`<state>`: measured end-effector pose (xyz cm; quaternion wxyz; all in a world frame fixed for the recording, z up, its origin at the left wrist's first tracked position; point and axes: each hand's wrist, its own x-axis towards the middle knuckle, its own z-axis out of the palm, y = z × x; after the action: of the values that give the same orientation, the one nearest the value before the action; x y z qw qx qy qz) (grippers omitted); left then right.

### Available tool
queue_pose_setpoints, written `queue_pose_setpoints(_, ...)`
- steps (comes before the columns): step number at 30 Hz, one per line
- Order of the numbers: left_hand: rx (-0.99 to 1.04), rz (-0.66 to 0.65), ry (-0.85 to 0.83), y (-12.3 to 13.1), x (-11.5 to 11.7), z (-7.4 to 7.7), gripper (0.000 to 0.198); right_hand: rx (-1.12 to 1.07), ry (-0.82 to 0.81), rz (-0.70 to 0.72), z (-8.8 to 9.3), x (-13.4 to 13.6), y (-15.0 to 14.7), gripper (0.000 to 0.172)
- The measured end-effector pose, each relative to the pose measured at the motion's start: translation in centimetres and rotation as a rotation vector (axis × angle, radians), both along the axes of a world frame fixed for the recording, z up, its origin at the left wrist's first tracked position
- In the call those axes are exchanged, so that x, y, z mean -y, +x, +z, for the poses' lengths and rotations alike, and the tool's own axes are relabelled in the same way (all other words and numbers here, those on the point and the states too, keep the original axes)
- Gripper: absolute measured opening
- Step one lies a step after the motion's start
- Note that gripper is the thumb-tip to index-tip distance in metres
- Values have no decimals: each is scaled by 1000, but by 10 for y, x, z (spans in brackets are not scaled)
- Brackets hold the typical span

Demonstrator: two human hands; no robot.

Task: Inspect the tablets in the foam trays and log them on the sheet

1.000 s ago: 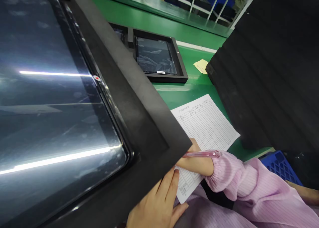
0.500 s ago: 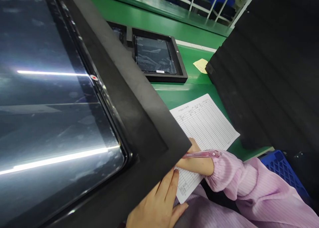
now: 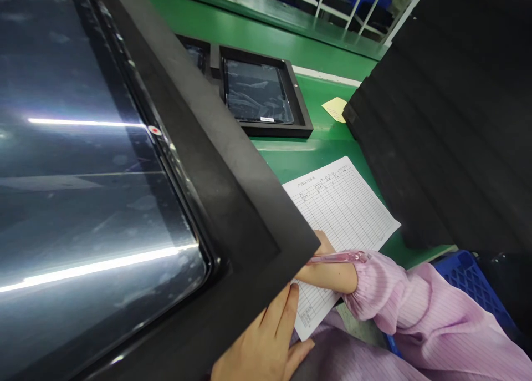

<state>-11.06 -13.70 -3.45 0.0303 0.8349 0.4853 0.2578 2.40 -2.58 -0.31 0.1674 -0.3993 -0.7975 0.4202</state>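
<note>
A printed form [image 3: 353,209] with a ruled table lies at the near edge of the green workbench, tilted in view. My left hand [image 3: 266,336] rests on its lower left corner, fingers stretched out and thumb apart, the fingertips partly behind a black foam tray [image 3: 249,225]. My right hand [image 3: 324,245] is over the sheet, mostly hidden by the tray corner. From it sticks a pink see-through pen [image 3: 338,258], pointing back over the wrist; its tip and my right fingers are hidden. A large tablet [image 3: 91,192] with a glossy, film-covered screen sits in the tray.
Farther back on the green bench [image 3: 328,87], another black tray [image 3: 305,115] holds a film-covered tablet [image 3: 257,92]. A yellow note [image 3: 334,109] lies beside a tall stack of black trays [image 3: 449,120] at the right. A blue plastic basket [image 3: 469,281] stands below the bench edge.
My lap has shifted a little, showing floor and more of the blue basket below my right sleeve. Both hands, the form and the trays stay almost in place.
</note>
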Motion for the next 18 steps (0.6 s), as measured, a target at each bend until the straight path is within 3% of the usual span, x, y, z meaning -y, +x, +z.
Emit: queue_pose_setpoints(18, -15, -23, 4, -2, -1, -1, 49, -80, -11, -27, 3, -1, 0, 29)
